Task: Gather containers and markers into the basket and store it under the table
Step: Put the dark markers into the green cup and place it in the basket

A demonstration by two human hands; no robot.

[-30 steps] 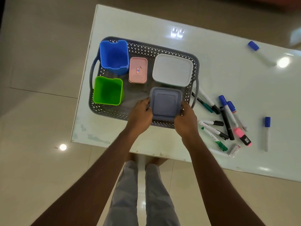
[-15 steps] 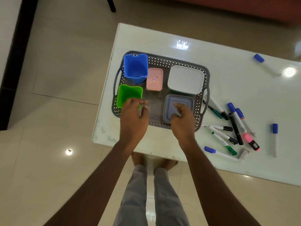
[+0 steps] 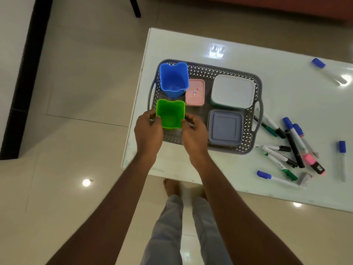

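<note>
A grey perforated basket (image 3: pixel 214 70) sits at the left end of the white table (image 3: pixel 238 52). Inside it stand a blue cup (image 3: pixel 173 79), a pink lidded box (image 3: pixel 194 92), a white lidded box (image 3: pixel 232 91) and a grey lidded box (image 3: pixel 225 127). A green cup (image 3: pixel 170 115) is at the basket's front left, gripped from both sides by my left hand (image 3: pixel 148 131) and my right hand (image 3: pixel 193 133). Several markers (image 3: pixel 292 146) lie loose on the table right of the basket.
A blue-capped marker (image 3: pixel 342 160) lies further right, another (image 3: pixel 329 73) at the far right back, and one (image 3: pixel 275 177) near the front edge. My legs and feet show below the table's front edge. Beige tiled floor lies to the left.
Both hands let go of the grey lidded box, which now rests in the basket's front right. They moved left and closed on the green cup. The view shifted left.
</note>
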